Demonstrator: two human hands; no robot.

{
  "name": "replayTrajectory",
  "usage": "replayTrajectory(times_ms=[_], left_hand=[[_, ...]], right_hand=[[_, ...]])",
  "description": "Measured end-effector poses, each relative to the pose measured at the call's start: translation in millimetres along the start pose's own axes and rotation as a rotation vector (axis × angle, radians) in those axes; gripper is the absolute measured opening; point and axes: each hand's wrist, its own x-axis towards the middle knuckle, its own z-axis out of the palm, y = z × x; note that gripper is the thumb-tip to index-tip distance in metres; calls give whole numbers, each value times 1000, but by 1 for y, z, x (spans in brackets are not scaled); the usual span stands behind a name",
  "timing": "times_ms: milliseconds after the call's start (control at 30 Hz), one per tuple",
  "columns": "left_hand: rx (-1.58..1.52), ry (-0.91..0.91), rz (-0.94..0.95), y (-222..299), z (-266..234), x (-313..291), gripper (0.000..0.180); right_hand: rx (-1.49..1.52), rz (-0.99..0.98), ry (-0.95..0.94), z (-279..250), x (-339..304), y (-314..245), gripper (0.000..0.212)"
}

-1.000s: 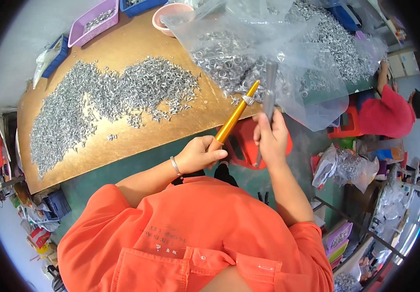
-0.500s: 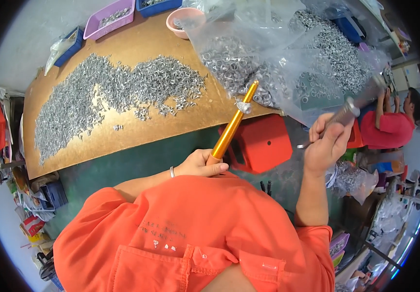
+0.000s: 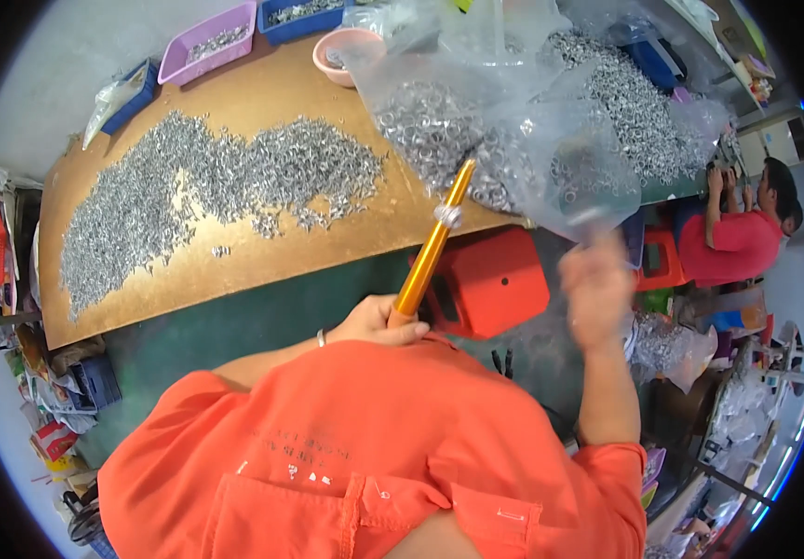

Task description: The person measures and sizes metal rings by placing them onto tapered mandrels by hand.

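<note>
My left hand (image 3: 378, 320) is closed round the thick lower end of a gold-coloured ring mandrel (image 3: 427, 256), which slants up and away from me. A small cluster of silver rings (image 3: 448, 216) sits round the mandrel below its narrow tip. To the right, my raised right hand (image 3: 597, 284) is smeared by motion, its fingers curled. It holds a grey metal tool (image 3: 593, 216), now only a pale streak above the fingers, too blurred to name its kind. A clear plastic bag of silver rings (image 3: 430, 121) lies open beyond the mandrel tip.
Heaps of small silver rings (image 3: 290, 158) cover part of the brown board (image 3: 122, 303). Purple (image 3: 176, 67) and blue trays (image 3: 307, 26) and a pink bowl (image 3: 351, 42) stand along its far side. A red stool (image 3: 499, 284) is below the edge. A co-worker in red (image 3: 732, 233) sits right.
My right hand has swung with the tool, which now shows as a streak. The mandrel has shifted slightly left in view. A second person's head now shows behind the co-worker.
</note>
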Motion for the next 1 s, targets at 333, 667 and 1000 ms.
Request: replayTrajectory(times_ms=[333,667,1000], left_hand=[[81,127,-98,16,16,-5,21],[574,297,-79,28,28,-7,24],[755,397,-71,14,24,-9,22]], right_hand=[[128,356,247,-13,-17,47,43],[-447,15,-79,30,-18,13,44],[-720,-141,-493,40,-36,6,39]])
